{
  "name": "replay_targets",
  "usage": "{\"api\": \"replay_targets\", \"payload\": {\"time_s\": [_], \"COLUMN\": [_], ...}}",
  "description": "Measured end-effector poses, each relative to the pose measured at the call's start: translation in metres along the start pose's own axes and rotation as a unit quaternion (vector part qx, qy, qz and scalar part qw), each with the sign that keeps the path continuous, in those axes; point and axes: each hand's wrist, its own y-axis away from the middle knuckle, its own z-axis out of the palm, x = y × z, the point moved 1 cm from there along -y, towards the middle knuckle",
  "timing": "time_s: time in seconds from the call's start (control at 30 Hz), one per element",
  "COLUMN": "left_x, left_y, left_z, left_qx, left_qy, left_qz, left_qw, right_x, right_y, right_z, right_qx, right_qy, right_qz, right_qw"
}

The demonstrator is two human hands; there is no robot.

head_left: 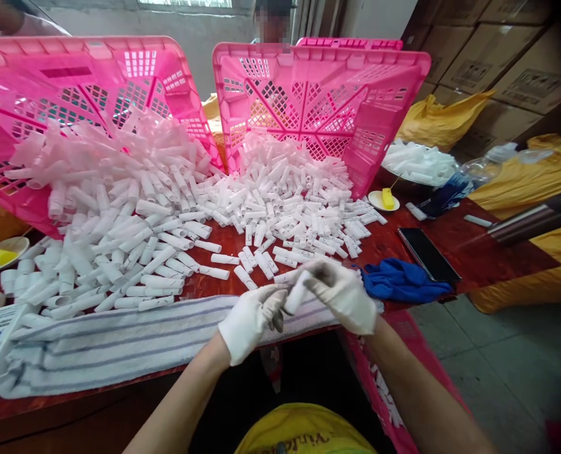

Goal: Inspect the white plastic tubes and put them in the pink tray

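Table (491, 261), red-topped, extends beneath and beyond the grip. We see two pink crates tipped on their sides: the left crate (119, 45) beyond the grip leftward, the right crate (379, 129) directly beyond it. A heap of white tubes (119, 239) spreads from both, reaching just past the grip. We note a striped towel (119, 343), left of and under the grip, and a crumpled blue cloth (401, 280) just right of it. The gloved right hand (345, 295) and gloved left hand (253, 320) meet above the towel. Farther right lies a phone (428, 253). Smallest, we find the held tube (298, 294) slanted between the hands, right fingers pinched narrowly around its upper end, left fingers curled beside its lower end; whether these clasp it, we cannot tell.
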Motion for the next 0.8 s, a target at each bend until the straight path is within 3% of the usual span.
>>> {"api": "replay_targets", "payload": {"time_s": [0.07, 0.13, 0.2, 0.27, 0.33, 0.4, 0.5, 0.6, 0.7, 0.8], "left_x": [-0.008, -0.015, -0.02, -0.024, -0.027, -0.029, -0.03, -0.029, -0.027, -0.023], "left_y": [-0.002, -0.004, -0.007, -0.012, -0.017, -0.019, -0.015, -0.007, -0.006, -0.01], "left_z": [-0.017, -0.042, -0.066, -0.082, -0.088, -0.088, -0.085, -0.081, -0.073, -0.061], "left_qx": [0.119, 0.233, 0.26, 0.237, 0.218, 0.224, 0.266, 0.324, 0.339, 0.318], "left_qy": [-0.22, -0.405, -0.523, -0.57, -0.573, -0.56, -0.488, -0.372, -0.238, -0.004], "left_qz": [0.039, 0.06, 0.052, 0.038, 0.032, 0.033, 0.061, 0.09, 0.079, 0.077], "left_qw": [0.967, 0.882, 0.81, 0.786, 0.79, 0.797, 0.829, 0.865, 0.907, 0.945], "right_x": [0.009, 0.02, 0.029, 0.035, 0.039, 0.043, 0.044, 0.039, 0.035, 0.038], "right_y": [0.026, 0.048, 0.057, 0.046, 0.018, -0.017, -0.057, -0.072, -0.076, -0.08], "right_z": [-0.036, -0.073, -0.094, -0.089, -0.065, -0.038, -0.011, 0.005, 0.021, 0.035], "right_qx": [0.091, 0.134, 0.14, 0.132, 0.094, 0.042, 0.018, -0.009, -0.048, -0.064], "right_qy": [0.114, 0.286, 0.429, 0.475, 0.451, 0.439, 0.488, 0.522, 0.496, 0.47], "right_qz": [0.071, 0.167, 0.207, 0.148, 0.044, -0.017, -0.012, -0.026, -0.053, -0.017], "right_qw": [0.987, 0.934, 0.868, 0.857, 0.887, 0.897, 0.872, 0.853, 0.865, 0.88]}}
